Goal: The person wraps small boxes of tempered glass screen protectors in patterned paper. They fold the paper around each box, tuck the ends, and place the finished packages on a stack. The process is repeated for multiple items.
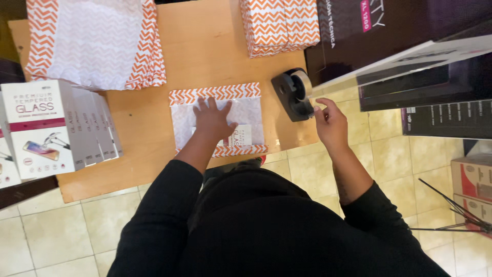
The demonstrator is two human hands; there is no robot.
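Observation:
My left hand (211, 119) lies flat, fingers spread, on a clear plastic bag with orange zigzag borders (246, 109) on the wooden table (205, 46). A small white box (241, 135) shows through the bag under my palm. My right hand (329, 121) reaches to the black tape dispenser (293, 95) at the table's right edge, its fingertips pinched at the tape end beside it.
A stack of orange zigzag bags (95, 41) lies at the back left, another pile (279, 23) at the back centre. White product boxes (48, 128) stand in a row on the left. Dark display boxes (410, 51) fill the right; tiled floor (389, 154) is below.

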